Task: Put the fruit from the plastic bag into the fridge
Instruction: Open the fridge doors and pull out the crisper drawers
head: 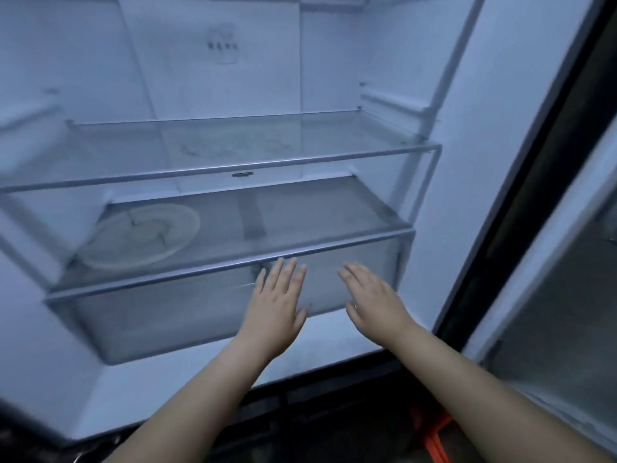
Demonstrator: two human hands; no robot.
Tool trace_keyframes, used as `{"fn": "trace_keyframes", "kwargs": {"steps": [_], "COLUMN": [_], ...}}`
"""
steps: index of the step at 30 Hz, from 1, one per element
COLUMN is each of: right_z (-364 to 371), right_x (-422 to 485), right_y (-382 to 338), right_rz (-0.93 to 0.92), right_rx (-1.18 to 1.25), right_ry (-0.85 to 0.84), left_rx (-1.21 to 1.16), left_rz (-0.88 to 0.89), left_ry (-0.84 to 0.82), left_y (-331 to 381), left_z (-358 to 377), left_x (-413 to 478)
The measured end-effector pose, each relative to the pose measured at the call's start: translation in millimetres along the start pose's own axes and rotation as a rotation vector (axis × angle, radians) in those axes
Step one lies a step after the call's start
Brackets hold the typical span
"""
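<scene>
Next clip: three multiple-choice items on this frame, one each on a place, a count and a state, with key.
1. Where does the round pale plate lie? A) door bin B) lower glass shelf, left C) floor
2. How many glass shelves sit above the clear plastic drawer? A) one B) two C) four
3. How are the hands? A) open, fingers straight B) gripping a bag C) curled round fruit
Key: 1 B, it rests at that shelf's left. 2 B, upper glass shelf plus the lower. 3 A, left hand and right hand are spread, holding nothing.
</scene>
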State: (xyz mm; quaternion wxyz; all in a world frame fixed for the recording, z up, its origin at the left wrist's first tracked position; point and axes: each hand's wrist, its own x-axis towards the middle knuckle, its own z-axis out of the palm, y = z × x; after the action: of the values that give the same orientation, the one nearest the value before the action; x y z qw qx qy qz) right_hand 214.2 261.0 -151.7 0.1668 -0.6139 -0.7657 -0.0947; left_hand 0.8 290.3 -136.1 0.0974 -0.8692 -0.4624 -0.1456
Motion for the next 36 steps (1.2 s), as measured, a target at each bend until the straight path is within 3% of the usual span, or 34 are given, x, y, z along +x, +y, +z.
{"fn": "trace_keyframes", "kwargs": {"steps": [9,18,21,23,25,27,29,31,33,36], "right_z": [50.6,67.9,65.5,56.4,48.7,47.6,50.5,53.1,53.7,55.7], "right_x": [84.1,96.1,93.3,84.0,70.1,61.3,65.9,73.6,78.0,80.3], "right_y": [-61.9,-62.9,-64.1,-67.7,-74.7,-81.9,-82.7,-77.4,-73.9,-76.1], "right_rz": [-0.111,-0.167,-0.178,-0.076,0.132,0.463,0.853,1.124,1.209,1.183], "right_rx": [0.109,0.072,0.164,0.441,0.801,1.206,1.723,2.107,2.255,2.308], "right_ry": [0.022,0.033,0.038,0.042,0.123,0.165,0.087,0.017,0.011,0.018], "left_rx": [0.012,0.057,-0.008,-0.216,-0.604,-1.086,-1.645,-2.178,-2.531,-2.676], "left_rz": [-0.251,-0.355,-0.377,-0.389,-0.497,-0.78,-1.092,-1.263,-1.316,-1.295], "left_ry": [-0.061,-0.121,-0.058,0.063,0.232,0.344,0.411,0.474,0.548,0.619], "left_y": [-82.8,-81.8,-77.3,-73.6,-62.9,-49.3,-43.5,-49.1,-61.0,-70.8], "left_z": [20.9,28.5,30.9,33.0,32.3,28.4,26.1,26.4,27.3,31.8], "left_x": [-17.3,-12.2,-13.9,-17.6,-20.5,-20.0,-15.8,-12.6,-12.8,-13.0]}}
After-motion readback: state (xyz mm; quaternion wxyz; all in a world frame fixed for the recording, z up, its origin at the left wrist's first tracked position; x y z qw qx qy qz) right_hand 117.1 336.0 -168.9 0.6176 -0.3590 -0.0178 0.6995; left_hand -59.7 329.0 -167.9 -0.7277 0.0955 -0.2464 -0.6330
